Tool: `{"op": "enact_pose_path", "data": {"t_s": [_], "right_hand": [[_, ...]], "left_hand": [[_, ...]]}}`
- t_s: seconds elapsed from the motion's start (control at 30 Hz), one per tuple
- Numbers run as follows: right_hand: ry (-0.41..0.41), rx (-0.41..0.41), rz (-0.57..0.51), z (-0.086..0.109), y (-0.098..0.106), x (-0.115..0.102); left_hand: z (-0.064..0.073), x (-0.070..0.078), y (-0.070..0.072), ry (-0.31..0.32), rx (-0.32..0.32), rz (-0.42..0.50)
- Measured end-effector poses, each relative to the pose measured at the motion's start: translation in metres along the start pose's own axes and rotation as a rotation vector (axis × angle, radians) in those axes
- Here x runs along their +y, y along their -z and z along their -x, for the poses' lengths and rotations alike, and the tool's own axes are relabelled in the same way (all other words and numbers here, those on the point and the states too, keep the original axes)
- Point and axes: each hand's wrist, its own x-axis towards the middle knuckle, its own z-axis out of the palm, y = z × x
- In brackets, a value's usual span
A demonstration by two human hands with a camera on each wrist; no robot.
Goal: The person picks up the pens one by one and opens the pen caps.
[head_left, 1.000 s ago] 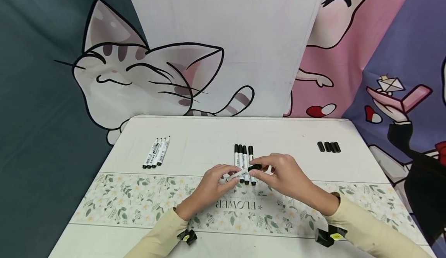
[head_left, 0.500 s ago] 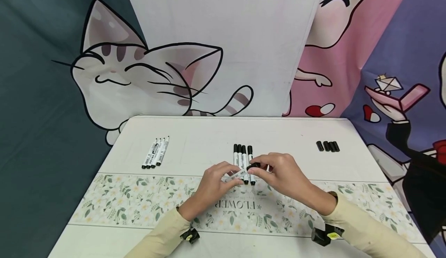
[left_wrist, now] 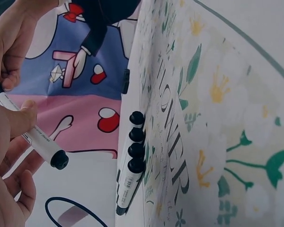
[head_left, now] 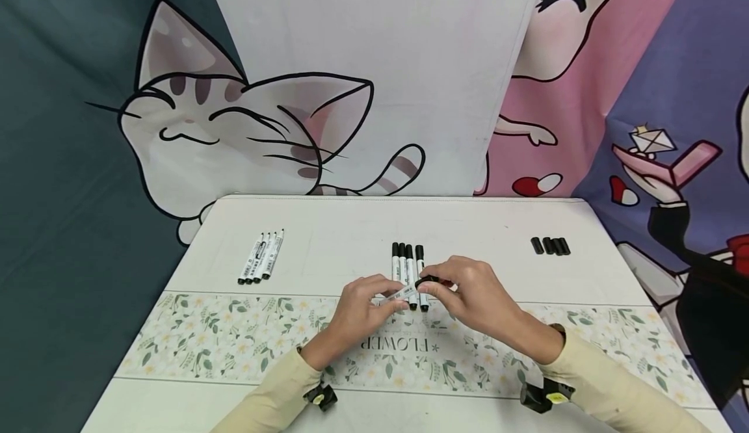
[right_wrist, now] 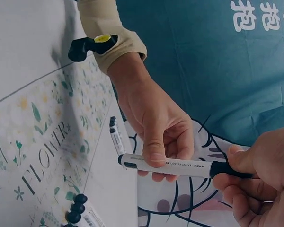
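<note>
A white marker (right_wrist: 184,167) is held in the air, tilted, above several capped markers (head_left: 409,277) on the table. My left hand (head_left: 364,303) pinches its white barrel (left_wrist: 46,144) between thumb and fingers. At the other end my right hand (head_left: 471,290) grips the black cap (right_wrist: 222,170) with thumb and curled fingers. In the right wrist view the cap meets the barrel, and no tip shows. The capped markers lie side by side, black caps toward the far edge, partly hidden by the hands in the head view.
Several uncapped markers (head_left: 261,257) lie together at the left of the table, tips pointing away. At the right lie several loose black caps (head_left: 550,246). A flowered band (head_left: 246,335) runs across the white table, and a printed curtain (head_left: 351,134) hangs behind it.
Both hands stay almost in place on the marker. The right fingers have shifted slightly around the cap.
</note>
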Motion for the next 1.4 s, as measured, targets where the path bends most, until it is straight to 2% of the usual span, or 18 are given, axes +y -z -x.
{"op": "enact_pose_path", "data": {"t_s": [0.23,0.5,0.63,0.8,0.93,1.13,1.4], "right_hand": [[0.033,0.010,0.001,0.000,-0.001,0.003],[0.125,0.048,0.014,0.002,-0.004,0.008],[0.148,0.039,0.011,0.003,-0.002,0.010],[0.091,-0.004,-0.001,0.005,0.002,0.008],[0.032,0.000,-0.014,0.004,0.004,0.006],[-0.008,0.080,-0.038,0.003,0.007,0.007],[-0.067,0.198,-0.025,0.006,0.011,0.010]], "left_hand": [[-0.001,-0.001,0.000,-0.003,-0.014,0.014],[-0.002,-0.003,0.002,-0.005,-0.057,0.032],[-0.001,-0.005,0.003,0.010,-0.076,0.056],[0.001,-0.006,0.006,0.046,-0.103,0.052],[0.000,-0.006,0.010,0.059,-0.113,0.048],[0.001,-0.009,0.017,0.106,-0.096,0.064],[0.001,-0.015,0.029,0.138,-0.006,0.099]]}}
